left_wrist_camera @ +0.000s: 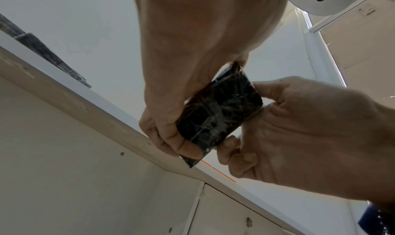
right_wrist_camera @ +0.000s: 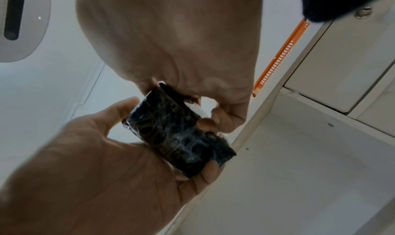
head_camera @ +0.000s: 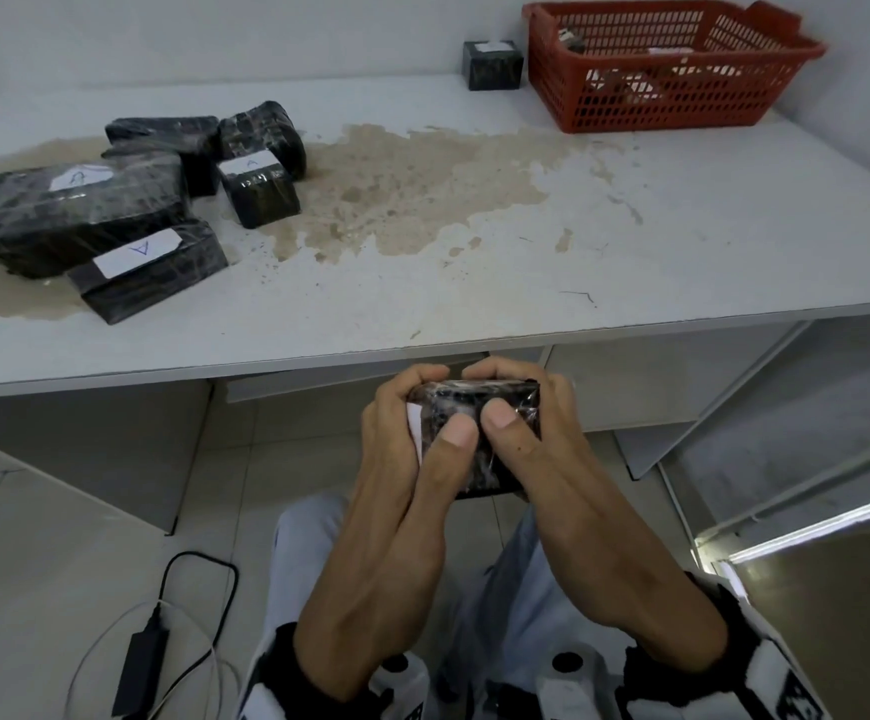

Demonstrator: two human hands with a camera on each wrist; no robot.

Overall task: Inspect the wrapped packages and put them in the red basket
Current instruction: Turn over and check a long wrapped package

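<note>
Both hands hold one small black plastic-wrapped package (head_camera: 474,407) in the air below the table's front edge, over my lap. My left hand (head_camera: 438,407) grips its left side, where a white label edge shows. My right hand (head_camera: 497,394) grips its right side, and both thumbs press the near face. The left wrist view shows the package (left_wrist_camera: 218,113) between the left hand (left_wrist_camera: 171,132) and the right hand (left_wrist_camera: 278,128). The right wrist view shows the package (right_wrist_camera: 177,137) too. The red basket (head_camera: 630,96) stands at the table's far right corner. Several black wrapped packages (head_camera: 110,210) lie piled at the left.
One small wrapped package (head_camera: 492,65) stands just left of the basket, which holds some items. The white table (head_camera: 682,226) has a large brown stain in the middle. A power adapter with cables (head_camera: 141,662) lies on the floor at the left. Cabinet panels sit under the table.
</note>
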